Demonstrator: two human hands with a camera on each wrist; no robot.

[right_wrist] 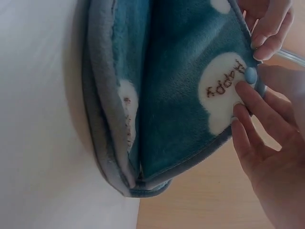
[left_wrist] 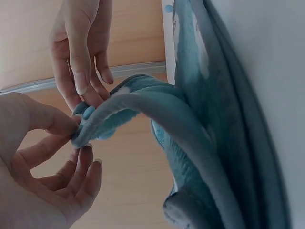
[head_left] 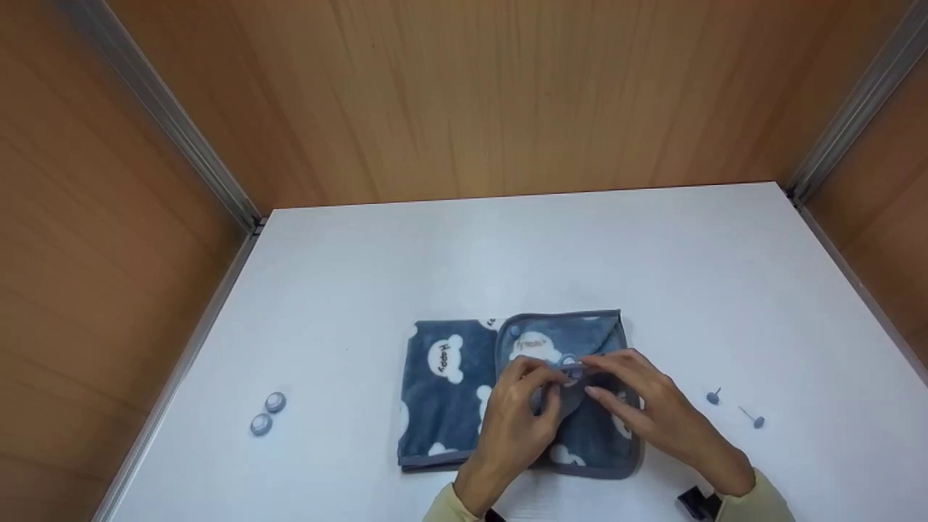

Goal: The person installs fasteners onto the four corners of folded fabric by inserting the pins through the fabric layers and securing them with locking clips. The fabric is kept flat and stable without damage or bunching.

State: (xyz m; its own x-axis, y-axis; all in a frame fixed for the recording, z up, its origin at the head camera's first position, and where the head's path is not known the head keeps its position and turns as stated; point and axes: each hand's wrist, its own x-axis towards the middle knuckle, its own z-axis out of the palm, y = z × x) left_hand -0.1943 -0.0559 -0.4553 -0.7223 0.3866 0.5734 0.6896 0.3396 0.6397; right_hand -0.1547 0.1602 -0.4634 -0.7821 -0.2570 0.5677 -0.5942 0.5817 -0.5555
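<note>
A folded blue blanket (head_left: 442, 395) with white bear-head patches and grey piping lies on the table, and one flap is raised. My left hand (head_left: 513, 413) pinches the flap's edge between thumb and fingers. Around that edge sits a small fastener, its round blue button (right_wrist: 250, 75) showing on the patterned face. My right hand (head_left: 652, 402) is at the same edge, its index fingertip beside the fastener and its thumb lower and apart. In the left wrist view, other right fingers (left_wrist: 93, 98) reach behind the flap. Another blue button (head_left: 515, 330) sits near the blanket's top edge.
Two round grey-blue caps (head_left: 267, 413) lie on the white table (head_left: 348, 290) at the left. At the right are two blue-headed pins (head_left: 757, 422) with thin shafts. Wooden panels (head_left: 464, 94) enclose the back and sides.
</note>
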